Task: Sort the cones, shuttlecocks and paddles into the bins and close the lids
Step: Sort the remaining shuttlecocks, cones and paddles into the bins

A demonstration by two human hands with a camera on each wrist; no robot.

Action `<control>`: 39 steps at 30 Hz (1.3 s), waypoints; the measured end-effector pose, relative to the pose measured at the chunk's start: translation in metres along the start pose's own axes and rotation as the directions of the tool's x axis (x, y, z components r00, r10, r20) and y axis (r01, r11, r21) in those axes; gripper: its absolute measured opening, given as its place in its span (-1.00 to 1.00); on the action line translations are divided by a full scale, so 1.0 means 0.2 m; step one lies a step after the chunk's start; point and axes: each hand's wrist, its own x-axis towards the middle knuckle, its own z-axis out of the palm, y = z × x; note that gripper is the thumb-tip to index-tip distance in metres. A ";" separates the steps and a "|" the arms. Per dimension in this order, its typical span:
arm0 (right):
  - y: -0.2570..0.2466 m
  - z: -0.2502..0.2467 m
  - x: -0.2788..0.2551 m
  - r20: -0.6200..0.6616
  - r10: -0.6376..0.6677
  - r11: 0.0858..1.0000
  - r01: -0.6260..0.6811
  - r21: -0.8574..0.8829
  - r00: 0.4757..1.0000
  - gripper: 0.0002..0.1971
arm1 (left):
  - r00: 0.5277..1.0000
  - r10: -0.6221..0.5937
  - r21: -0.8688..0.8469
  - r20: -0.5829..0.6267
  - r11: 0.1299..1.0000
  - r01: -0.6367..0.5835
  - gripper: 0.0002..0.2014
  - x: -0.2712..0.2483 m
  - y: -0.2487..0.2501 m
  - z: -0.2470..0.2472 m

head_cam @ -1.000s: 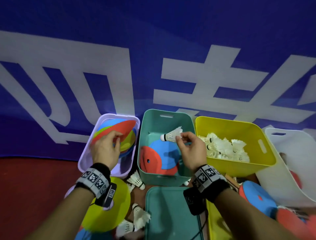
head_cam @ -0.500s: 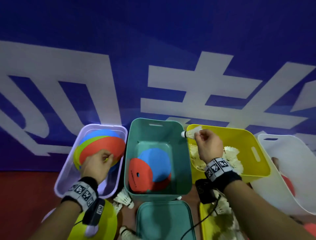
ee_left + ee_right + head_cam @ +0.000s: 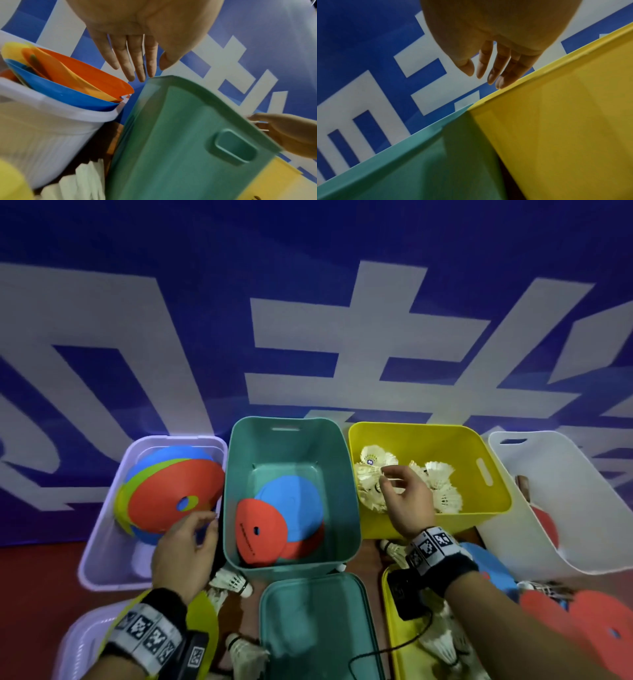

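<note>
Teal plastic was the anchor of the scene: the teal lid (image 3: 315,625) lay flat on the red floor nearest the person, just in front of the teal bin (image 3: 291,440). Loose shuttlecocks (image 3: 233,580) lay on the floor at the left front corner of that bin, more of them to the right of the lid. They looked very light, with feather skirts that would crush easily, so the cork tip seemed the safer place to pinch. A loose red cone (image 3: 603,628) lay well to the right of the lid: a thin, flexible disc, probably easiest lifted by its rim.

The left hand (image 3: 185,546) hovered just left of the teal bin, fingers loosely extended and holding nothing; the left wrist view showed the palm bare (image 3: 137,54). Inside the teal bin lay a red paddle (image 3: 260,532) over a blue one, flat and stiff, likely best gripped across the edge.

The right hand (image 3: 404,501) hung over the yellow bin (image 3: 479,511), on the right of the teal bin, fingers relaxed and empty above the shuttlecock pile (image 3: 438,474). To the left of the teal bin, the pale lilac bin (image 3: 102,542) held stacked cones (image 3: 171,491) leaning on edge. Behind all the bins rose a blue banner (image 3: 205,285)
</note>
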 end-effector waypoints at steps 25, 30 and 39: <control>0.03 0.59 -1.26 0.836 -0.029 0.902 0.375 -0.214 0.547 -0.48 | 0.920 -0.218 0.510 0.324 0.860 0.024 -0.58 -0.84 -0.37 -0.06; 0.01 0.70 -1.26 0.860 -0.089 0.896 0.417 -0.152 0.503 -0.49 | 0.905 -0.264 0.502 0.334 0.862 0.066 -0.65 -0.82 -0.41 -0.02; -0.01 0.74 -1.19 0.793 0.056 0.850 0.388 -0.356 0.606 -0.73 | 0.867 -0.292 0.541 0.405 0.841 0.030 -0.56 -0.79 -0.42 -0.01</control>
